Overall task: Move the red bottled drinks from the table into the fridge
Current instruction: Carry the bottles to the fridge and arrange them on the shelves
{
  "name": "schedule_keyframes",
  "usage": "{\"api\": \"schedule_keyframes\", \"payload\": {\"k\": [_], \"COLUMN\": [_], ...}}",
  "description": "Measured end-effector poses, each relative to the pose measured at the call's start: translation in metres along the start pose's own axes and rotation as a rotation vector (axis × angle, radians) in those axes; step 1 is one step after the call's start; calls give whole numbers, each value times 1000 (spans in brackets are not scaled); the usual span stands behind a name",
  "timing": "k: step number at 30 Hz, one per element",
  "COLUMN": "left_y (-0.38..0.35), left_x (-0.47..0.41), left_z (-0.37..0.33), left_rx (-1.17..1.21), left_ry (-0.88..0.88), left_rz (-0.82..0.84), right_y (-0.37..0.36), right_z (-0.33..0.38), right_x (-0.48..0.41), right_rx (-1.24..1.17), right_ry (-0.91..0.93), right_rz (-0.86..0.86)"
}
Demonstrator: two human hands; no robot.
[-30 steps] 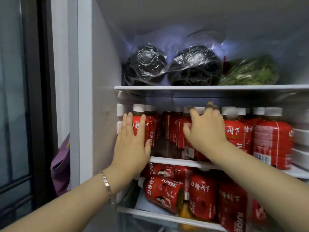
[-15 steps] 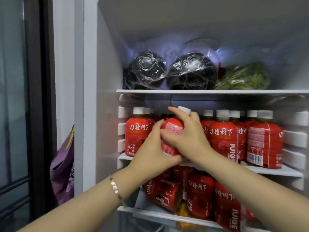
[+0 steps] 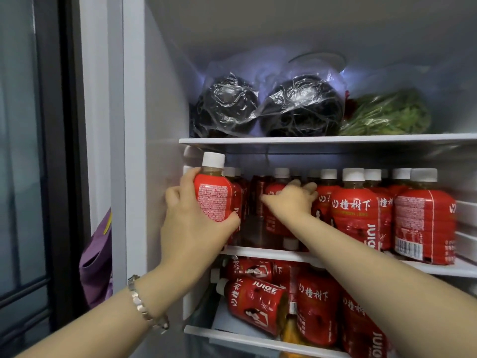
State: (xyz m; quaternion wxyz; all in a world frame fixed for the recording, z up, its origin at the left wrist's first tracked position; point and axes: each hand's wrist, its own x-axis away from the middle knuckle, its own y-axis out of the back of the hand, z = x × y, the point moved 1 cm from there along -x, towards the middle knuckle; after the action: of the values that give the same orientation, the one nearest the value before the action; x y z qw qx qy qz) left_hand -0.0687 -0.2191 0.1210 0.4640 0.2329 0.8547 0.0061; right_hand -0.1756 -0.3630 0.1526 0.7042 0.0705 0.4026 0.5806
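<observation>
Red bottle (image 3: 213,200) now leftward in left hand (image 3: 191,228), above fridge shelf (image 3: 271,254)

right grip (image 3: 291,201) blurred, rear bottles (image 3: 258,192) half hidden

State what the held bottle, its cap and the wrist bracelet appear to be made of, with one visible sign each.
Held bottle: probably clear plastic under a glossy red printed sleeve; amber drink shows through the neck. Cap: likely plastic; white, matte, opaque. Bracelet: seemingly metal; silvery links catch light.
</observation>
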Motion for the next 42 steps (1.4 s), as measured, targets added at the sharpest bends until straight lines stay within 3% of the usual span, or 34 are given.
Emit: {"api": "schedule_keyframes", "payload": {"k": [7,12,16,21,30,37,42], "left_y": [3,2,1,1,-1,-1,-11], "left_x": [-2,-3,-2,-1,-1,2,11], "left_z": [4,7,7,7,10,4,-23], "left_rx": [31,37,39,36,58,47,107], "left_ry": [-22,-28,-31,-33,-42,-49,-158], "left_rz": [24,31,16,10,-13,-46,-30], "right_y": [-43,-39,-36,-44,-46,-44,-11], "right_z": [-13,-22,-25,-27,-31,-24,-24], "right_x": [-17,-27,-20,-25,-25,-14,16], "right_rx": [-276,-357,-331,-521,-449,-252,-314], "right_ry": [-131,-111,-64,-78,16,57,93], "right_rz": [313,309,438,541,452,426,160]}}
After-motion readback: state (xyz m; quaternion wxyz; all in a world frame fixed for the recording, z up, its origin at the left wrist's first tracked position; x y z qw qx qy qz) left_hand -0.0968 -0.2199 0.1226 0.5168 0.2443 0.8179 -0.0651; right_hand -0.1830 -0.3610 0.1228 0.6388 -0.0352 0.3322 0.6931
